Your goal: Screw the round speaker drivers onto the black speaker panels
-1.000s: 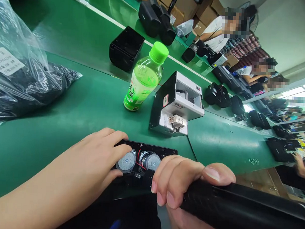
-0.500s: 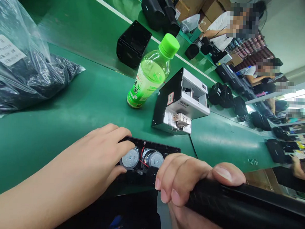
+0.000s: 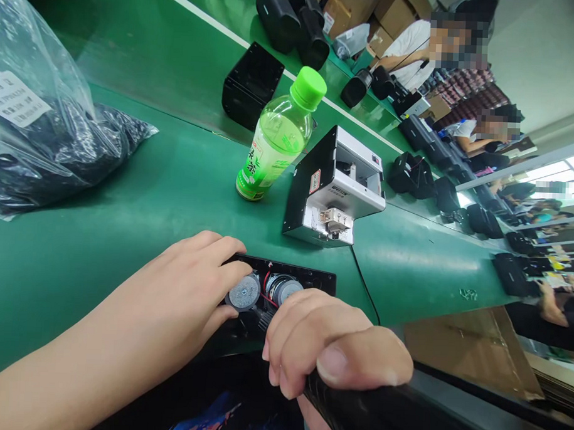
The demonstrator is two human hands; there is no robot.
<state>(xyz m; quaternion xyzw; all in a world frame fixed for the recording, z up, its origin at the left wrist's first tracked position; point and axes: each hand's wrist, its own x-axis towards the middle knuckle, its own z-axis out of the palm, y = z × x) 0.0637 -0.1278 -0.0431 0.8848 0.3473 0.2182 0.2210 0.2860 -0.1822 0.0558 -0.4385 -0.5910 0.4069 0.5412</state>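
My left hand (image 3: 193,284) grips the left end of a black speaker panel (image 3: 318,281), fingers over its far edge and thumb on the near side. Two round speaker drivers, a left one (image 3: 243,292) and a right one (image 3: 287,291), sit in the panel with red wires between them. Wrapped round a thick black electric screwdriver (image 3: 378,412) is my right hand (image 3: 324,342), thumb on top. The screwdriver's ribbed nose points down at the panel's near side, between the drivers; its tip cannot be made out. My right fingers cover part of the panel.
Beyond the panel stand a green tea bottle (image 3: 280,136) and a silver-black screw feeder (image 3: 335,185) with a black cable (image 3: 367,287). A clear bag (image 3: 67,151) of black parts lies left. A black box (image 3: 251,82) is farther back. Co-workers sit along the line.
My right hand has moved left with the screwdriver, whose nose is now nearer the left driver. My left hand stays on the panel. The view has shifted slightly.
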